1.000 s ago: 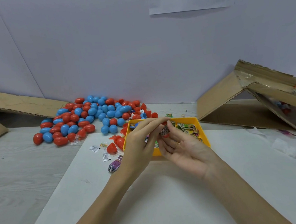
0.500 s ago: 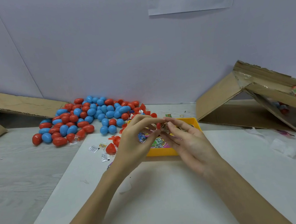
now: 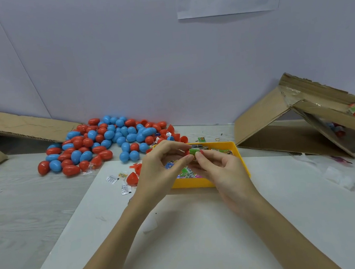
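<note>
1. Hands meet over the yellow tray [image 3: 239,156]: the left hand [image 3: 158,169] and the right hand [image 3: 224,169] both have their fingertips closed on one small green roll [image 3: 194,151], which hangs between them, clear of the tray floor.
2. Each hand pinches one end with thumb and forefinger, probably so the roll can be turned or tucked. The other fingers fan loosely out of the way.
3. A red bit shows at the roll's left-hand end. It may be an egg half, but it is too small to tell.
4. Printed packets lie in the tray just under the fingers, likely kept there within easy reach.
5. Open red egg halves [image 3: 132,178] and white sachets [image 3: 112,179] lie just left of the left hand.
6. The egg pile [image 3: 107,141], red and blue, sits beyond the left hand.
7. A tipped cardboard box [image 3: 280,123] stands well off to the right of the right hand.
</note>
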The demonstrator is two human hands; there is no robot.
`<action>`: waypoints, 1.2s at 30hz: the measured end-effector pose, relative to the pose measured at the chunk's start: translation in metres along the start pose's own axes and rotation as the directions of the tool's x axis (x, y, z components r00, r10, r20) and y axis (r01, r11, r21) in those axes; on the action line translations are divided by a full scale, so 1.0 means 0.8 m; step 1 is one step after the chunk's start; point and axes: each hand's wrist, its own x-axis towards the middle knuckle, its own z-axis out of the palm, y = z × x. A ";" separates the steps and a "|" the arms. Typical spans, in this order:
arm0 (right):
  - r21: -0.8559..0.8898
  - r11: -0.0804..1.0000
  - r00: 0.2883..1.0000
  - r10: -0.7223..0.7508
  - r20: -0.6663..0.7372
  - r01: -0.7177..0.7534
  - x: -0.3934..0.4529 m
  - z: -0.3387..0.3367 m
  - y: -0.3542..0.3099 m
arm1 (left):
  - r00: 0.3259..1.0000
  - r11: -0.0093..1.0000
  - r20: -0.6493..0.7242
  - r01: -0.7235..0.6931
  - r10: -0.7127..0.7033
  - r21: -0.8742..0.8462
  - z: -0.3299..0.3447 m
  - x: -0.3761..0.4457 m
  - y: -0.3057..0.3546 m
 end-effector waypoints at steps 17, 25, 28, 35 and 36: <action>-0.396 0.908 0.977 -0.187 -0.099 0.133 0.002 0.003 0.011 | 0.929 0.861 0.219 -0.361 0.298 0.359 0.008 -0.005 -0.002; -0.532 0.830 0.968 -0.239 -0.073 0.165 0.000 0.006 0.017 | 0.930 0.817 0.178 -0.367 0.321 0.445 0.016 -0.010 -0.002; -0.515 0.843 0.963 -0.245 -0.109 0.156 -0.003 0.008 0.016 | 0.931 0.810 0.142 -0.362 0.335 0.461 0.018 -0.011 0.000; -0.496 0.847 0.947 -0.291 -0.134 0.190 -0.009 0.015 0.014 | 0.938 0.811 0.078 -0.332 0.338 0.482 0.020 -0.014 0.004; -0.496 0.847 0.948 -0.290 -0.132 0.190 -0.010 0.016 0.014 | 0.937 0.808 0.081 -0.334 0.339 0.486 0.020 -0.014 0.004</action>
